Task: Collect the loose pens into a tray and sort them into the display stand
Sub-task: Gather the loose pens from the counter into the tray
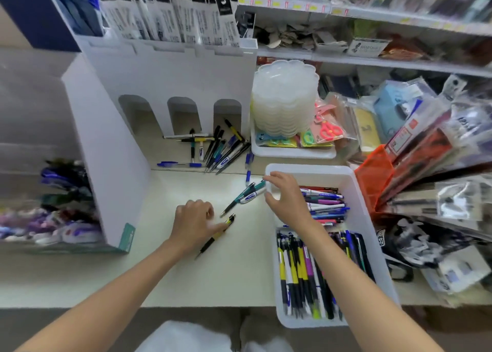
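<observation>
A white tray [358, 192] on the right of the counter holds many pens in two heaps. My right hand [286, 198] hovers at its left rim, finger and thumb spread either side of the ends of a teal pen and a white pen [247, 196] lying on the counter. My left hand [195, 222] rests on the counter with one straight finger pressing on a yellow-and-black pen [213, 238]. Several more loose pens [221, 149] lie in a heap at the foot of the white display stand [173, 77]. One blue pen [178, 164] lies apart, at the heap's left.
A stack of white scalloped plates [286, 101] stands in a shallow tray behind the pen tray. Packaged stationery [426, 144] and an orange bin [372, 176] crowd the right. A side rack of pens [64, 200] is at the left. Shelves run along the back.
</observation>
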